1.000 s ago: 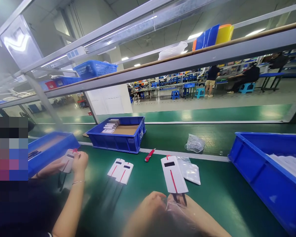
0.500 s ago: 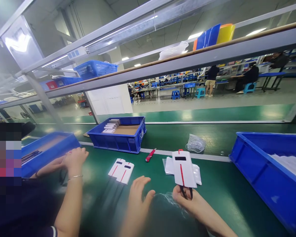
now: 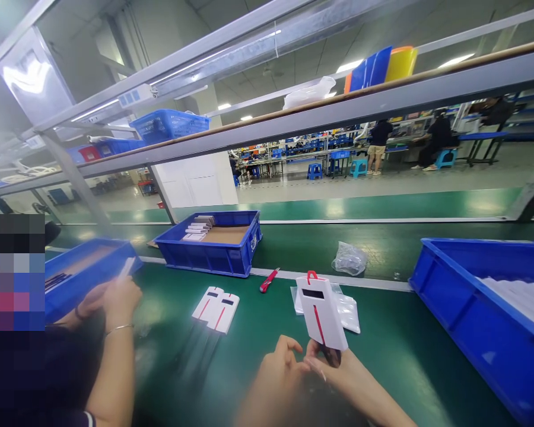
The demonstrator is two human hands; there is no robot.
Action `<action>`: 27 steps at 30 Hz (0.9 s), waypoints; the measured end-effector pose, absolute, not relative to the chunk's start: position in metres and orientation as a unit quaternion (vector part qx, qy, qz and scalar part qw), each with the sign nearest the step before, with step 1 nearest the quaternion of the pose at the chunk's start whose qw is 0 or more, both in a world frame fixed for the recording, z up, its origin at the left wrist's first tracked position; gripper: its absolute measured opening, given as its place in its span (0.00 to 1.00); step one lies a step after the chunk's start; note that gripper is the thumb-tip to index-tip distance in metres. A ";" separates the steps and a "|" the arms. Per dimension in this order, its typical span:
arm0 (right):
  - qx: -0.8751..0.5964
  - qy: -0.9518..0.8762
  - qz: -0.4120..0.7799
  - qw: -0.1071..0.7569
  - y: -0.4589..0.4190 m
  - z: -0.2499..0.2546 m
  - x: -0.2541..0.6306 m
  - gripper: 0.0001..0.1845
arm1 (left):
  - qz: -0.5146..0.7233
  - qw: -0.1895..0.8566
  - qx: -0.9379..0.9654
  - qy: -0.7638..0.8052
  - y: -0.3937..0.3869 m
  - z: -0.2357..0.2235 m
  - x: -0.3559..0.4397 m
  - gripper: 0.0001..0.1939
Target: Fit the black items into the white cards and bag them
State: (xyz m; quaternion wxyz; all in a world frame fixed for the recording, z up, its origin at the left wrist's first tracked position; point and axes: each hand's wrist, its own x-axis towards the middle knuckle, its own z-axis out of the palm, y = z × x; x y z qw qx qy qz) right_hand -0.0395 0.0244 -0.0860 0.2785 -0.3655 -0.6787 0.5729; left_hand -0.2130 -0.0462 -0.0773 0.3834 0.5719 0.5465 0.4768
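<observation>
My right hand [image 3: 338, 370] grips the lower end of a white card pack with a red stripe [image 3: 320, 311], holding it upright above the green table [image 3: 396, 350]. My left hand [image 3: 278, 370] has its fingers curled at the same lower end, pinching at it beside the right hand. Behind the pack lie clear plastic bags [image 3: 349, 308]. Two more white packs [image 3: 216, 308] lie flat to the left. A red cutter [image 3: 269, 280] rests beyond them.
A co-worker's hands [image 3: 115, 293] on the left hold a white pack over a blue bin [image 3: 84, 270]. A blue bin with stacked packs [image 3: 213, 240] sits behind. A big blue bin [image 3: 480, 314] stands on the right. A crumpled bag [image 3: 349, 258] lies on the belt.
My left hand was open and apart from the pack; it has come in and closed at the pack's lower end. The pack shifted slightly left. The co-worker's hands moved toward the left bin.
</observation>
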 end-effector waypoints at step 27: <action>-0.363 -0.708 0.585 0.162 0.010 -0.058 -0.043 0.07 | 0.499 0.452 0.501 0.544 -0.043 -0.098 -0.228 0.21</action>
